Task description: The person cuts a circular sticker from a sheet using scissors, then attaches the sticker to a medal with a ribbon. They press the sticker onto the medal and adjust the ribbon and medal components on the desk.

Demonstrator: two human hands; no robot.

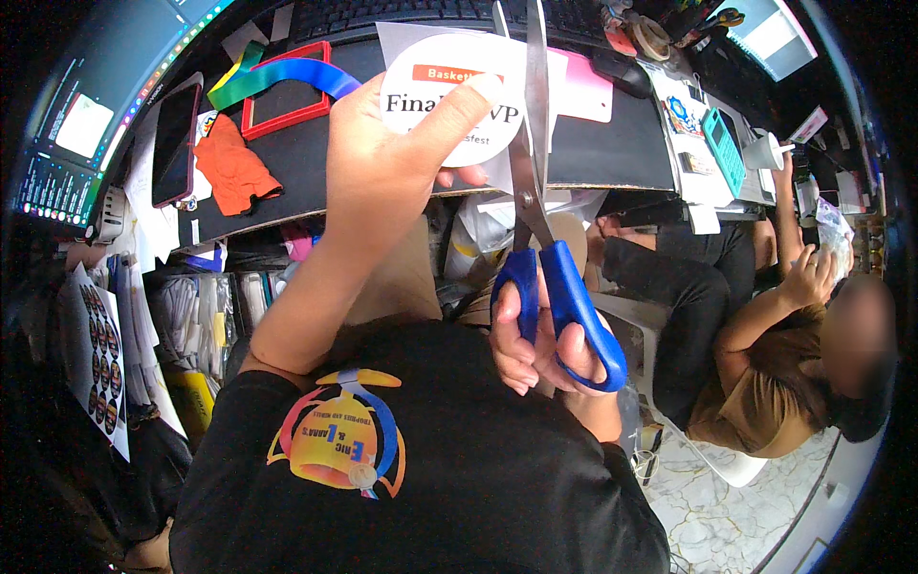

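Note:
My left hand [387,148] pinches a round white paper label [402,72] with dark print and a red band, its thumb lying across the front. A pair of scissors [528,196] with blue handles is in my right hand [516,349], fingers through the loops. The blades point away from me and stand slightly apart at the label's right edge. One blade passes partly behind the paper; whether it touches is hard to tell. Behind the label shows a pale purplish sheet [390,36].
On the dark desk [612,158] lie a rainbow ribbon [296,72], a red frame [287,124], an orange cloth [229,163] and a phone [177,143]. A keyboard [382,14] is at the back. At right are a teal calculator [724,153] and a seated person [765,373] handling a plastic bag.

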